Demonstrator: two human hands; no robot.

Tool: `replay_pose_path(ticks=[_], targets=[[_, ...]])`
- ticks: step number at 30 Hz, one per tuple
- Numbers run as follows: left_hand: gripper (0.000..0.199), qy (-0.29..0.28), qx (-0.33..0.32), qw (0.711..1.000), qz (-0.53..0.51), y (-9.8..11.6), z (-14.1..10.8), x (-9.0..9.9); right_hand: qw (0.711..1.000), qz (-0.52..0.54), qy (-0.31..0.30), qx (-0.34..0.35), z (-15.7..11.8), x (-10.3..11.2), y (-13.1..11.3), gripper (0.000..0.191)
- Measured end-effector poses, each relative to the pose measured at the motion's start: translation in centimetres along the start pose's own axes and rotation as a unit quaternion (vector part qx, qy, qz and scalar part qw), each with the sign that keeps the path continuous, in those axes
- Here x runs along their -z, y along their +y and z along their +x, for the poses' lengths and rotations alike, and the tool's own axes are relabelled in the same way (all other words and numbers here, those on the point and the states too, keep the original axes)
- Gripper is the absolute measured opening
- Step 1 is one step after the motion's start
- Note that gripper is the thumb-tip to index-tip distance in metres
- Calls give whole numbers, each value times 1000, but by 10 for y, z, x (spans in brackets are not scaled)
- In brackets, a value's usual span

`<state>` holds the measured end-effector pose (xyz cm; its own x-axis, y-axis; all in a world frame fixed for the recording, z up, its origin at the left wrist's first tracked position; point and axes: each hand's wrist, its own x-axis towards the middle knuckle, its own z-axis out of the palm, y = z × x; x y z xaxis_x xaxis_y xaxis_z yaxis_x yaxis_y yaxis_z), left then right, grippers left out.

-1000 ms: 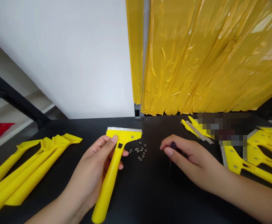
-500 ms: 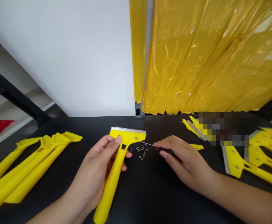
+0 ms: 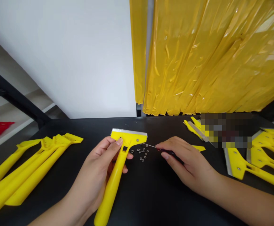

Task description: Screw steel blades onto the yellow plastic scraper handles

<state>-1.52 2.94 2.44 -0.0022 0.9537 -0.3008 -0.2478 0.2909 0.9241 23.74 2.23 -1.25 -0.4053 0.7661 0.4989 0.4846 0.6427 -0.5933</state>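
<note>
My left hand (image 3: 104, 169) is closed round the neck of a yellow scraper (image 3: 113, 185), its thumb on the head near the left hole. A metal blade (image 3: 129, 132) edges the top of the head, and a screw (image 3: 137, 140) sits at its right side. In my right hand (image 3: 186, 160) is a screwdriver (image 3: 161, 150), its thin shaft pointing left toward the scraper head. The shaft's tip is beside several small screws (image 3: 139, 150) and nuts (image 3: 145, 154) on the black table; whether it touches one I cannot tell.
Several yellow scraper handles (image 3: 42, 163) lie at the left. On the right are several scrapers with blades (image 3: 237, 164), beside a blurred-out patch and flat yellow pieces (image 3: 194, 128). A white panel (image 3: 80, 56) and yellow plastic sheeting (image 3: 205, 59) stand behind the table (image 3: 151, 201).
The screwdriver's shaft has shifted very slightly to the right. Both hands keep nearly the same place and grip.
</note>
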Motion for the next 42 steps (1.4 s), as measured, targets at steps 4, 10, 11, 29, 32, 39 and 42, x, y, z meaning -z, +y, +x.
replay_pose_path(ticks=[4,10,11,29,32,39,42], targets=[[17,-4,-1,1000,6,0,0,0,1000,-4,8,-3,0,3,0,26],[15,-12,-3,1000,25,0,0,-1,999,-17,36,-14,-1,12,-2,24],[15,-13,-2,1000,27,0,0,-1,999,-19,40,-18,-1,14,-3,24],[21,-119,165,977,69,-13,-12,-6,941,220,179,-184,-16,16,-25,16],[22,-153,190,968,63,-13,-19,-13,932,264,161,-189,-16,10,-31,16],[21,-121,194,972,44,-14,-25,-15,924,286,155,-203,-13,7,-29,16],[20,-130,184,973,45,-16,-23,-13,922,296,155,-197,-12,6,-28,16]])
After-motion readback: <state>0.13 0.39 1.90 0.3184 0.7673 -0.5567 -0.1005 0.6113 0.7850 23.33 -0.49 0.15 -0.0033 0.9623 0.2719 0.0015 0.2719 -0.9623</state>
